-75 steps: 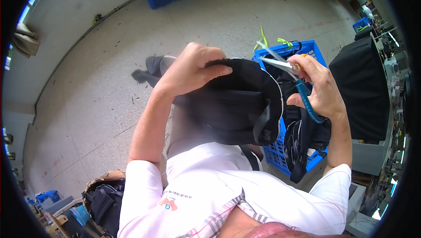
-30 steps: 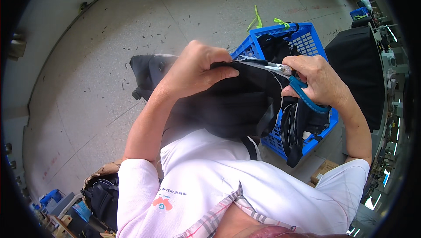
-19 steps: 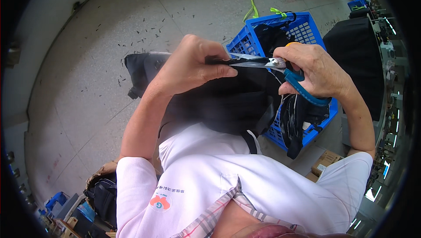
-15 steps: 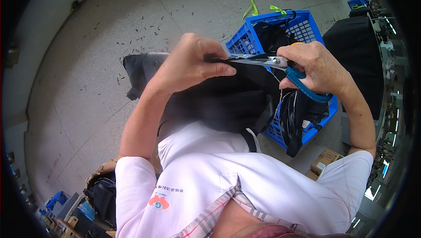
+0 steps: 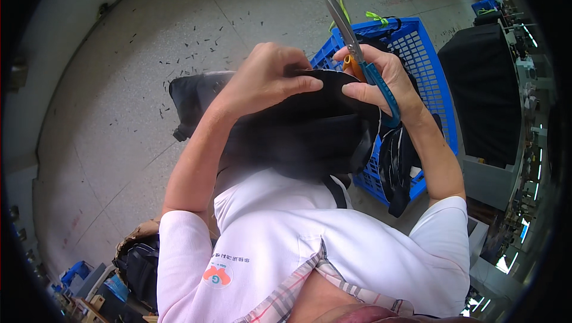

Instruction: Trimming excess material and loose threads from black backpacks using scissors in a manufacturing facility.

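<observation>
A black fabric bag (image 5: 292, 135) lies across my lap, its pale-trimmed edge raised in front of me. My left hand (image 5: 265, 79) is closed, pinching that edge between thumb and fingers. On the right, my right hand (image 5: 390, 82) keeps hold of a pair of scissors (image 5: 344, 22) with one blue and one orange handle. The blades point up and away, clear of the fabric, and look closed together. My right thumb and fingertips are at the bag's edge; whether they grip it I cannot tell.
Beyond the bag at right stands a blue plastic crate (image 5: 430, 85) holding black fabric pieces, with yellow-green ties (image 5: 376, 18) at its far rim. Dark scraps (image 5: 189, 45) litter the floor. A black-covered surface (image 5: 484, 94) stands farther right. An open carton with black items (image 5: 142, 263) is at lower left.
The scissors have come away from the fabric edge and swung from pointing left to pointing up. My right hand has moved left to the bag's edge; my left hand stays nearly in place.
</observation>
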Available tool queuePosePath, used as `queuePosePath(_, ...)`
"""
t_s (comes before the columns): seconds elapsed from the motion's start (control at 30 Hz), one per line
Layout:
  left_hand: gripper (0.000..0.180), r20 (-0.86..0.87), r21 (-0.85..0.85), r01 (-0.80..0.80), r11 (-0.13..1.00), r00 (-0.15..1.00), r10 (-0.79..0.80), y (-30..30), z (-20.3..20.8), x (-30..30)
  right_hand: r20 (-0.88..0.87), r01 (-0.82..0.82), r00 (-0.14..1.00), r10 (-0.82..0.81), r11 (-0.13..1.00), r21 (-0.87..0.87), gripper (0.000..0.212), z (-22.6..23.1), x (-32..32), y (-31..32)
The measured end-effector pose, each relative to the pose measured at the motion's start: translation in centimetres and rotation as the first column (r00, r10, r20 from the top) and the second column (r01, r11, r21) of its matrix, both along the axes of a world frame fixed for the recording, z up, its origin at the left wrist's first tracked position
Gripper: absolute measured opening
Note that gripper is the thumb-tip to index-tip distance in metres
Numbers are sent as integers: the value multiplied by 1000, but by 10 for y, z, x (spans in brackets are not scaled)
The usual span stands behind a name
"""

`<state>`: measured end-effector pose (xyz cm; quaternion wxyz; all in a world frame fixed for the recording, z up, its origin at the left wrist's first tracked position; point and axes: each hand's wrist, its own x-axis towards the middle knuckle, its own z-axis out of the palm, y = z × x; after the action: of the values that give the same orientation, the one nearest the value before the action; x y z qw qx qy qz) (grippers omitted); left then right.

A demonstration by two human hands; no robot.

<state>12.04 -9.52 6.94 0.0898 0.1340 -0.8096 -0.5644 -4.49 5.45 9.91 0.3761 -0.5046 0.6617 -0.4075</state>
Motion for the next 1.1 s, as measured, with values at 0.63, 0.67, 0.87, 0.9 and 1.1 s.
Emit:
queuePosePath(0.63, 22, -189, 676, -163, 719, 904, 383, -50, -101, 91, -453, 12, 886, 97, 973, 232, 91, 16, -29, 59)
queuePosePath(0.67, 21, -208, 683, -157, 713, 894, 396, -50, -100, 90, -493, -28, 855, 157, 965, 260, 94, 21, -30, 59)
queuePosePath(0.87, 19, -242, 686, -149, 713, 877, 416, -44, -96, 91, -638, -167, 671, 378, 915, 367, 89, 36, -33, 51)
queuePosePath(0.9, 18, -260, 683, -147, 715, 867, 426, -44, -98, 91, -642, -177, 639, 424, 893, 414, 88, 39, -32, 48)
queuePosePath(1.1, 19, -304, 631, -255, 733, 788, 536, -30, -97, 100, -655, -251, 577, 488, 869, 427, 68, 46, -22, 33)
